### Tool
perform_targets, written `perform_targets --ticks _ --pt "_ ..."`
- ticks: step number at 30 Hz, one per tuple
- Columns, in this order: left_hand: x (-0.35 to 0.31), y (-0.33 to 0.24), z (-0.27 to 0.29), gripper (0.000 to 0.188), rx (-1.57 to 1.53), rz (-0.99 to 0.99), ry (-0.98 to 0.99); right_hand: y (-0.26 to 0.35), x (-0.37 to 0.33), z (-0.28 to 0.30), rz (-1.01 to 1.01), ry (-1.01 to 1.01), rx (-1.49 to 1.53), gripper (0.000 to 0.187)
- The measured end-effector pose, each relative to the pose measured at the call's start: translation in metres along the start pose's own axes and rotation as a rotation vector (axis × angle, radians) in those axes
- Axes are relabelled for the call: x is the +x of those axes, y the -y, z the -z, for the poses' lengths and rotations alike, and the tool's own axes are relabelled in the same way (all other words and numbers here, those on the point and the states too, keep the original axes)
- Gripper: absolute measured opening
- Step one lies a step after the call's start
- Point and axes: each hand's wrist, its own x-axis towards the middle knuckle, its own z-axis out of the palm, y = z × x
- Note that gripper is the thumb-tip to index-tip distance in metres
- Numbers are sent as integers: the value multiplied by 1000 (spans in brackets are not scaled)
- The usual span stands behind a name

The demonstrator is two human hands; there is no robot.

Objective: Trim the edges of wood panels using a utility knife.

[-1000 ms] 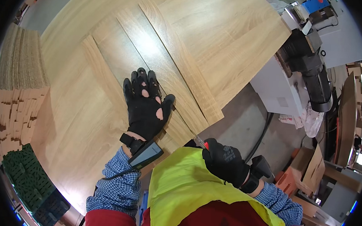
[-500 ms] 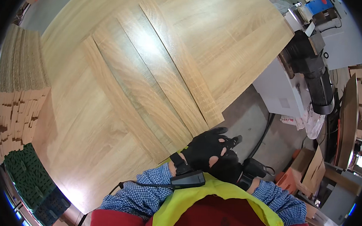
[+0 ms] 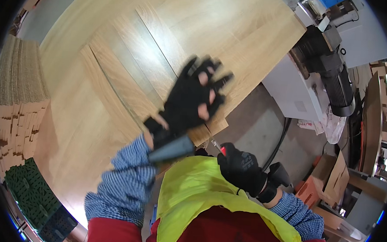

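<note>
Left hand (image 3: 189, 97) swung over strips (image 3: 138, 42), fingers apart; right grip (image 3: 242, 168) clamps tool (image 3: 223, 150) pointing forward-left.

two gloved hands (image 3: 190, 98), one hand tool (image 3: 223, 150) and four wooden strips (image 3: 126, 82) can be counted. one large board (image 3: 70, 135), one stack of panels (image 3: 21, 75) and one black motor (image 3: 337, 92) are also seen.

Left fingers (image 3: 203, 69) spread over planks (image 3: 140, 46); right fingers (image 3: 231, 155) grip a tool (image 3: 222, 150).
</note>
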Motion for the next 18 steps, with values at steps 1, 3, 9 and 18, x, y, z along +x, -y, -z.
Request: perform_targets --ticks 1,3,9,18 --pt "5 18 3 61 115 39 38 -2 3 0 8 -8 4 7" --pt "6 46 -5 71 243 199 210 -9 10 7 30 -119 56 9" --pt "-8 47 -11 86 308 359 239 -11 15 12 27 -146 146 20" --pt "-11 37 -6 93 328 507 223 -17 16 14 58 -140 239 25"
